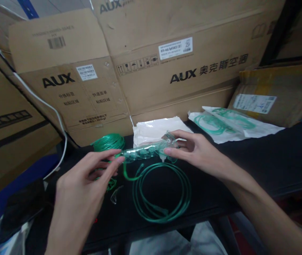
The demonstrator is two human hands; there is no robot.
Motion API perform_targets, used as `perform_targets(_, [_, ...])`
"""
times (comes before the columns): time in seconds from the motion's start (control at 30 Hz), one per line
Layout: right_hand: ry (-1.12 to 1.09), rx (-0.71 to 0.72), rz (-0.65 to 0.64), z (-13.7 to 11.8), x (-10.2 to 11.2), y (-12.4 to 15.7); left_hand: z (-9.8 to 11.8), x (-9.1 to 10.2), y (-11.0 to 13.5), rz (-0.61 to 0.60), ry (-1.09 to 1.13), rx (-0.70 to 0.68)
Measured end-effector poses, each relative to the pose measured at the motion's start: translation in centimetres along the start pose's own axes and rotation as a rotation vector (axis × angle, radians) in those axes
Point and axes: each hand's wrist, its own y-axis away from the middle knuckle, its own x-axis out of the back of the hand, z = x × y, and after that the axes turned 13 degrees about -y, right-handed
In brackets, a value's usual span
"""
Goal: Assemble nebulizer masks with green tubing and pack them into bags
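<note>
My left hand (92, 173) pinches the left end of a row of clear green-tinted plastic masks (142, 153) held above a black table (259, 159). At the row's right end, my right hand (193, 150) has its fingers closed round the nested masks. From the masks a green tube (161, 191) hangs down and lies coiled on the table just below my hands. A second bundle of coiled green tubing (109, 141) sits on the table behind my left hand.
A stack of clear plastic bags (156, 129) lies behind the masks. Bagged green tubing sets (227, 122) lie at the back right. Large AUX cardboard boxes (166, 63) wall off the back and left. A taped cardboard parcel (273, 95) leans at right.
</note>
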Motion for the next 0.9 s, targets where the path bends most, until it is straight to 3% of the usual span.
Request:
perform_targets(0.1, [0.024, -0.005, -0.008, 0.0, 0.0, -0.1, -0.4, -1.1, -0.5, -0.302, 0.027, -0.097])
perform_targets(0.17, [0.032, -0.016, -0.044, 0.0, -0.1, -0.1, -1.0, -1.1, -0.9, -0.415, 0.008, -0.115])
perform_targets(0.37, [0.035, -0.054, -0.158, 0.3, -0.6, 0.0, -5.8, 2.1, -2.5, -0.300, -0.396, -0.035])
perform_targets(0.53, [-0.002, -0.126, -0.272, 0.5, -1.8, 0.6, -9.7, 2.5, -2.8, -0.510, -0.457, -0.018])
perform_targets(0.67, [-0.076, -0.301, -0.408, 0.8, -4.7, 1.1, -9.6, 0.8, -2.7, -0.641, -0.432, -0.032])
perform_targets(0.9, [0.261, -0.285, -0.474, 2.3, -9.7, -1.3, -9.4, -0.5, -2.6, -0.713, -0.359, -0.030])
